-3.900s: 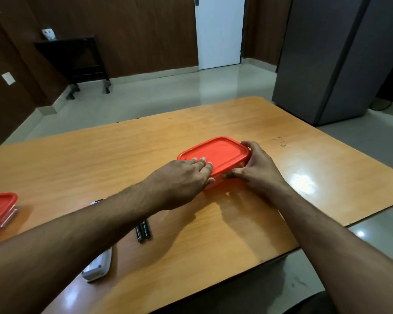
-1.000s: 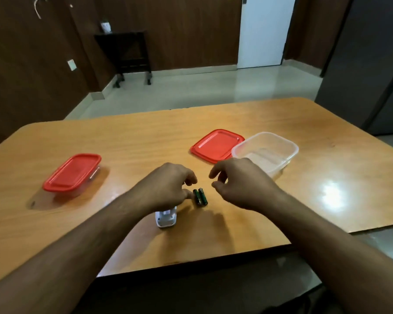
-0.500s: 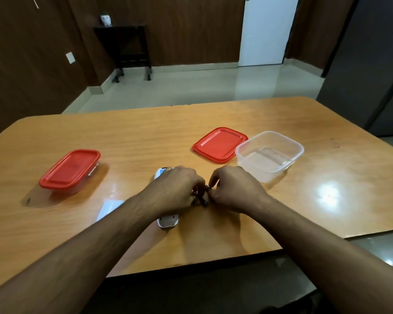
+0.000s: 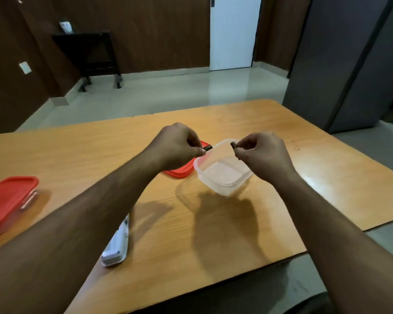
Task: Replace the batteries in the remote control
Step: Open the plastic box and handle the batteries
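My left hand (image 4: 176,145) pinches a dark battery (image 4: 207,147) and my right hand (image 4: 262,152) pinches a second dark battery (image 4: 233,144). Both hands hover above the open clear plastic container (image 4: 222,175), with the battery tips pointing at each other over its rim. The white remote control (image 4: 118,248) lies on the wooden table (image 4: 77,150) near the front edge, partly hidden under my left forearm.
A loose red lid (image 4: 182,172) lies just left of the clear container, partly behind my left hand. A closed red-lidded container (image 4: 8,198) stands at the table's left edge. A grey cabinet (image 4: 349,60) stands to the right, off the table.
Both hands picked the two batteries up from the table beside the remote and lifted them forward over the clear container. The view shifted, so the remote now lies nearer me.
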